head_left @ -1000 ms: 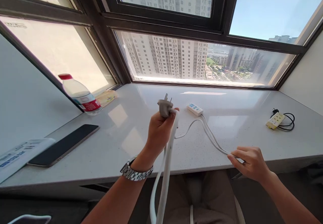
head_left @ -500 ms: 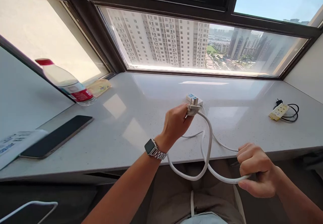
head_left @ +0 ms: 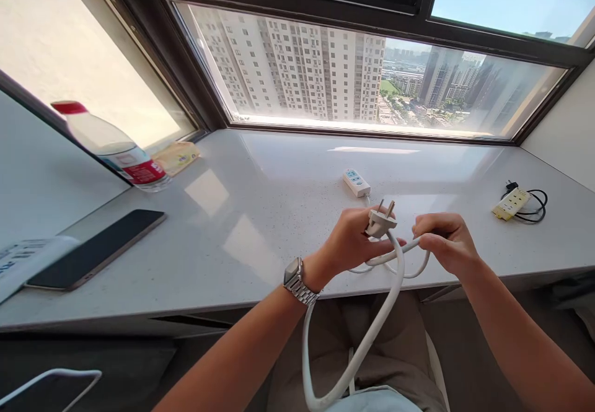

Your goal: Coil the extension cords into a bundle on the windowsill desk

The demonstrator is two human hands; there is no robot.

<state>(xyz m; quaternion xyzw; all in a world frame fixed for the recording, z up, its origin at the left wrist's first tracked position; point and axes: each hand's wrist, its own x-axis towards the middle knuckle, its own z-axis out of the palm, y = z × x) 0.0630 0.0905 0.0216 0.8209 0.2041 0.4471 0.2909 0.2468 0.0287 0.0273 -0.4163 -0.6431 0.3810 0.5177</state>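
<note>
Left hand [head_left: 349, 240]: fingers hold light-grey pronged plastic plug [head_left: 381, 223]
Right hand [head_left: 447, 242]: fingers pinch thick white cord [head_left: 394, 291]
Cord: gathered, hands now closer

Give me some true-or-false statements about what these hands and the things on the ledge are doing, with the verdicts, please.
1. The left hand has a plug in its grip. True.
2. The watch is on the right wrist. False: it is on the left wrist.
3. The right hand holds a white cord. True.
4. The plug sits in the white socket block. False: it is held apart from the block, with its prongs bare.
5. The bottle has a blue cap. False: its cap is red.
6. A yellowish socket block lies on the ledge. True.
</note>
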